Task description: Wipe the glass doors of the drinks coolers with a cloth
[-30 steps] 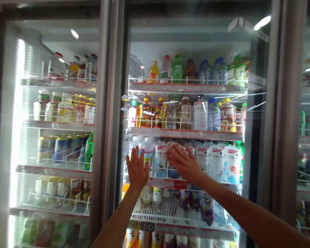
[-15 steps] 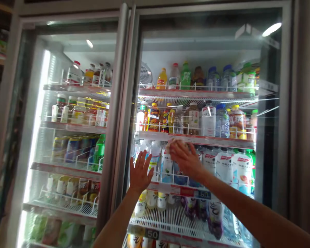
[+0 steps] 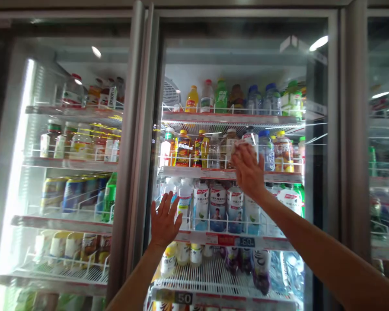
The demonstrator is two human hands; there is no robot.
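My left hand (image 3: 164, 222) lies flat with fingers spread against the glass door (image 3: 240, 45) of a drinks cooler, low on its left side and near the frame. Farther right and higher, my right hand (image 3: 250, 172) presses a crumpled pale cloth (image 3: 243, 149) to the same pane, at the height of the second shelf. Part of the cloth is hidden under the fingers. Behind the glass stand rows of bottles, among them an orange one (image 3: 192, 100) and a green one (image 3: 221, 97) on the top shelf.
A metal door frame with a long upright handle (image 3: 134, 108) stands left of my hands. Beyond it, another glass door shows shelves of bottles and cans (image 3: 74, 194). A third cooler section (image 3: 384, 181) is at the right edge. Ceiling lights reflect in the panes.
My right hand has moved up and to the right across the glass with the cloth. My left hand stays flat. The view has shifted to the right.
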